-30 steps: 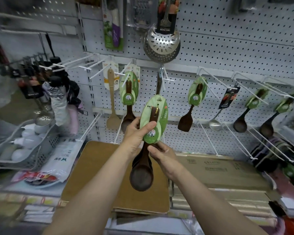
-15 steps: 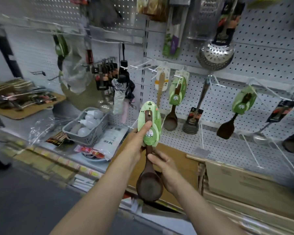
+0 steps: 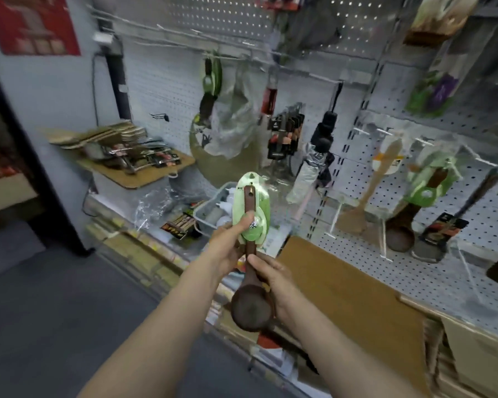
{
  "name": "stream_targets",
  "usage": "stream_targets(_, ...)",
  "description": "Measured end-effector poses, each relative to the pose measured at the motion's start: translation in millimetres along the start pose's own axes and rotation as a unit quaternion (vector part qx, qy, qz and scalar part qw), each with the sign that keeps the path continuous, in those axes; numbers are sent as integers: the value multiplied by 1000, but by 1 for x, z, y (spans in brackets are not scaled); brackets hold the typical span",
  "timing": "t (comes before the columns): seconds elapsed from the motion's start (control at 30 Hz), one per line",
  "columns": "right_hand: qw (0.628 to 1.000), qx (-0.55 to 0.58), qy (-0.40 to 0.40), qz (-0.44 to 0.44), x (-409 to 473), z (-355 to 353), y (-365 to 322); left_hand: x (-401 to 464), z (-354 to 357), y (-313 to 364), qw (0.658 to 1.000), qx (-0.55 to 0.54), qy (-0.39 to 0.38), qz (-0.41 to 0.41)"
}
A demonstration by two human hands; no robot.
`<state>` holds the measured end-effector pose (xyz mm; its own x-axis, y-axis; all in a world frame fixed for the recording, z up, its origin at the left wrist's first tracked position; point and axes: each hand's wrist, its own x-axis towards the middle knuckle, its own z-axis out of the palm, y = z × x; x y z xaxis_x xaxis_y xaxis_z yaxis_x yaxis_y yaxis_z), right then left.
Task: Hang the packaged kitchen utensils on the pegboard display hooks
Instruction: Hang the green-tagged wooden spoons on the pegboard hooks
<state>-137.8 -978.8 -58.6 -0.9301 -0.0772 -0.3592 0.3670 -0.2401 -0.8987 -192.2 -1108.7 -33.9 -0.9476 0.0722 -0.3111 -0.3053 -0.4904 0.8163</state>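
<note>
I hold a dark wooden spoon [image 3: 252,305] upright in front of me; a green oval card [image 3: 259,202] wraps its handle. My left hand [image 3: 227,248] grips the card from the left, thumb pressed on its front. My right hand [image 3: 273,278] pinches the spoon's neck just above the bowl. The white pegboard [image 3: 357,173] stands beyond, apart from the spoon. On its hooks at the right hang a pale wooden spatula [image 3: 365,193] and another green-carded spoon [image 3: 414,208]. A third carded spoon [image 3: 212,81] hangs high up, left of centre.
A grey basket [image 3: 213,214] of white items sits on the shelf behind the spoon. Folded umbrellas [image 3: 314,165] hang on the board. A brown board [image 3: 351,294] and cardboard boxes [image 3: 472,349] lie below right. A wooden shelf [image 3: 133,168] with tools juts out at left; grey floor lies below.
My view has swung left, so the hooks with hanging spoons slid to the right. Both hands keep the same hold on the spoon, now turned more upright and nearer the basket.
</note>
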Motion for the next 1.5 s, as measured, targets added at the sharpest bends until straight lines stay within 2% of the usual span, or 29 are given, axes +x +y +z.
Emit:
stream_targets(0.17, 999, -4, -38, 3, 50, 123, 25, 24, -117, 68, 999, -15, 30, 21)
stream_targets(0.3, 998, 30, -57, 24, 79, 199, 44, 42, -180, 110, 997, 15, 76, 4)
stream_targets(0.63, 996, 37, -35, 73, 183, 306, 51, 134, -280, 176, 992, 18, 122, -29)
stream_targets(0.83, 994, 51, -19, 97, 293, 361, 43, 225, -320, 231, 990, 57, 103, -80)
stream_targets(1.13, 989, 73, 19, 127, 427, 440, -10, 350, -355, 328, 980, 95, 131, -116)
stream_targets(1.37, 983, 102, 58, 141, 490, 450, -30, 430, -358, 345, 974, 114, 111, -164)
stream_targets(1.5, 975, 133, 102, 149, 515, 447, -38, 471, -351, 340, 971, 121, 70, -196)
